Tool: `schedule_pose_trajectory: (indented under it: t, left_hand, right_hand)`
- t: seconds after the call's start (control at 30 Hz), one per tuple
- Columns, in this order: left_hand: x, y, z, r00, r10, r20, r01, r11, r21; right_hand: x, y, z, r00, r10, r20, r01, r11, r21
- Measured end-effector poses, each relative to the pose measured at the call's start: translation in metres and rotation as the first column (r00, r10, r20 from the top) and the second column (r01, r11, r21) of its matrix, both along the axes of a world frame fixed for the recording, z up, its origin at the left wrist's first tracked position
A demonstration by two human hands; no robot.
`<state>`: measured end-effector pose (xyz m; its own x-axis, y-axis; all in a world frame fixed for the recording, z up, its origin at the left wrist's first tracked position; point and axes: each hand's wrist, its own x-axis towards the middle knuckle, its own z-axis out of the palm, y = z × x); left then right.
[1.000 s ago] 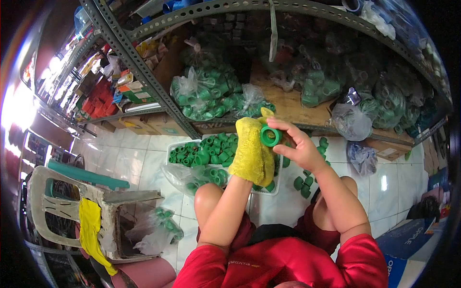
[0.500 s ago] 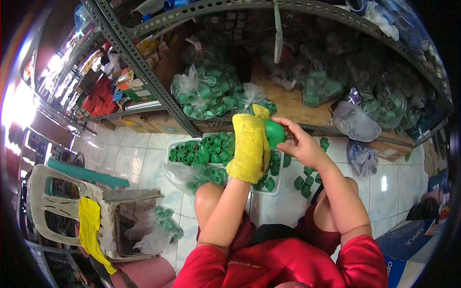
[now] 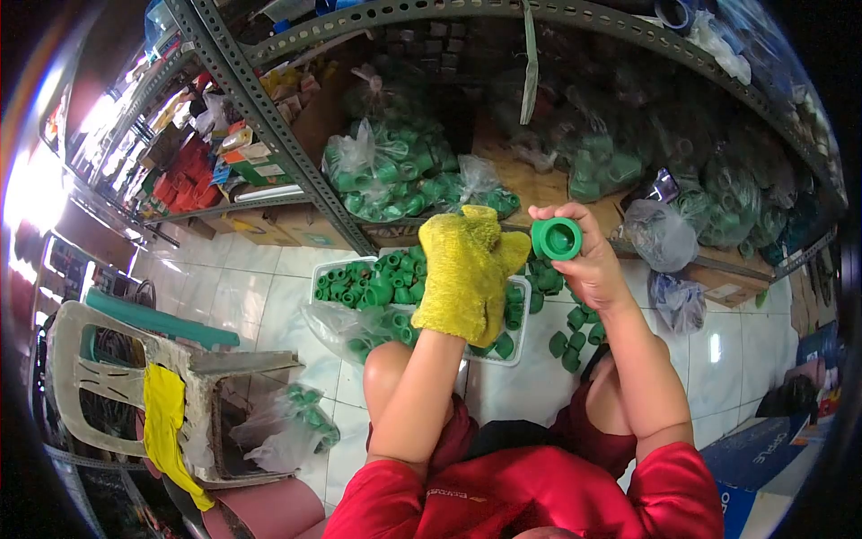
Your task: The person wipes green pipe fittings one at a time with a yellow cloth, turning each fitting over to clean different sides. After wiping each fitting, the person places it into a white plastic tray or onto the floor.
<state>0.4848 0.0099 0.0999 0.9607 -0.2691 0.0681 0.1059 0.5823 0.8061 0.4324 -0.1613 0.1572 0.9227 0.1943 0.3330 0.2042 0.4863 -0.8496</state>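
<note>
My right hand (image 3: pixel 590 265) is bare and closed around a green plastic pipe fitting (image 3: pixel 561 239), whose round open end faces me. On my left hand (image 3: pixel 462 278) is a thick yellow fabric glove (image 3: pixel 458 269). Its thumb stands apart from the other fingers and points toward the fitting, with a small gap between them; the palm side is turned away. Below the gloved hand sits a white tray (image 3: pixel 514 357) of many green fittings (image 3: pixel 377 286). A clear plastic bag (image 3: pixel 341 328) lies over the tray's near left part.
Loose green fittings (image 3: pixel 572 346) lie on the tiled floor right of the tray. A metal shelf (image 3: pixel 269 135) holding bagged fittings (image 3: pixel 386 171) stands ahead. To the left is a worn plastic chair (image 3: pixel 117 386) with a yellow cloth (image 3: pixel 166 422). A blue box (image 3: pixel 763 458) is at lower right.
The fitting has moved right, away from the yellow glove, and turned so its opening faces me. My left hand has rotated, and its thumb now shows on the right side.
</note>
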Motion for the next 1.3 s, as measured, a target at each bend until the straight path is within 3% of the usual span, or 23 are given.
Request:
schedule_pose_trajectory:
  t: [0.1,0.13,0.23,0.3,0.33,0.37,0.4,0.53,0.6,0.63,0.7,0.73,0.8,0.93,1.0,1.03,1.07,1.1,1.23,1.3]
  left_hand:
    - [0.016,-0.006,-0.024,0.946,0.121,0.300,-0.223,0.915,0.337]
    - [0.014,-0.006,-0.017,0.946,0.120,0.302,-0.224,0.915,0.337]
    - [-0.013,-0.004,0.044,0.811,0.002,0.585,-0.482,0.569,0.667]
    - [-0.026,-0.002,0.067,0.702,-0.160,0.694,-0.652,0.249,0.716]
    - [-0.022,-0.001,0.051,0.701,-0.161,0.694,-0.652,0.249,0.716]
    - [-0.015,-0.001,0.022,0.855,-0.092,0.511,-0.372,0.578,0.726]
    - [-0.011,-0.001,0.007,0.952,-0.112,0.283,-0.067,0.830,0.554]
    - [-0.019,-0.008,0.020,0.989,-0.091,0.112,0.043,0.928,0.371]
    - [-0.017,-0.011,0.012,0.997,-0.011,0.078,0.013,1.000,-0.025]
    - [-0.020,-0.009,0.020,0.997,-0.009,0.077,0.011,1.000,-0.025]
    - [-0.026,-0.002,0.044,0.918,-0.231,-0.322,0.092,0.915,-0.394]
    - [-0.026,-0.003,0.040,0.918,-0.231,-0.322,0.092,0.915,-0.394]
    - [-0.024,-0.004,0.031,0.998,-0.017,-0.068,0.017,1.000,-0.007]
    - [-0.027,-0.001,0.034,0.996,-0.020,-0.086,0.021,1.000,0.005]
    - [-0.022,-0.001,0.021,0.959,-0.106,-0.262,0.030,0.960,-0.278]
    - [-0.020,-0.001,0.015,0.959,-0.107,-0.263,0.031,0.960,-0.278]
    - [-0.017,0.000,0.010,0.998,0.019,0.056,-0.028,0.985,0.169]
    - [-0.014,0.000,0.005,0.920,-0.007,0.392,-0.223,0.812,0.539]
    - [-0.015,-0.002,0.008,0.952,-0.020,0.306,-0.124,0.887,0.444]
    - [-0.017,-0.003,0.011,0.995,-0.046,0.091,0.027,0.979,0.204]
  right_hand:
    - [-0.002,0.007,0.002,1.000,0.013,0.006,-0.013,0.996,0.084]
    - [-0.002,0.007,0.002,1.000,0.013,0.007,-0.013,0.996,0.084]
    - [-0.004,0.006,0.001,1.000,0.000,-0.029,0.002,0.997,0.075]
    - [-0.005,0.005,0.004,0.981,0.045,-0.189,-0.022,0.993,0.119]
    - [-0.004,0.004,0.003,0.981,0.044,-0.190,-0.021,0.993,0.120]
    - [-0.002,0.003,0.000,0.970,0.079,-0.229,-0.042,0.986,0.160]
    - [0.000,0.001,-0.003,0.957,0.115,-0.266,-0.062,0.978,0.201]
    - [-0.001,0.000,-0.005,0.950,0.117,-0.288,-0.059,0.977,0.205]
    - [-0.001,0.001,-0.003,0.934,0.215,-0.286,-0.107,0.930,0.350]
    - [-0.001,0.001,-0.003,0.933,0.217,-0.286,-0.109,0.930,0.350]
    - [0.002,0.002,-0.004,0.922,0.249,-0.296,-0.089,0.882,0.463]
    - [0.002,0.003,-0.003,0.922,0.249,-0.296,-0.089,0.882,0.463]
    - [0.002,0.004,-0.001,0.927,0.216,-0.305,-0.060,0.892,0.449]
    - [0.002,0.003,0.000,0.924,0.236,-0.302,-0.069,0.878,0.474]
    - [0.002,0.004,0.002,0.922,0.223,-0.318,-0.049,0.879,0.475]
    - [0.002,0.005,0.003,0.922,0.222,-0.318,-0.048,0.879,0.475]
    - [0.002,0.005,0.003,0.923,0.196,-0.332,-0.022,0.887,0.462]
    - [0.002,0.005,0.004,0.923,0.169,-0.346,0.004,0.894,0.448]
    - [0.003,0.003,0.003,0.918,0.171,-0.359,0.023,0.878,0.478]
    - [0.004,0.001,0.002,0.913,0.209,-0.351,0.010,0.847,0.531]
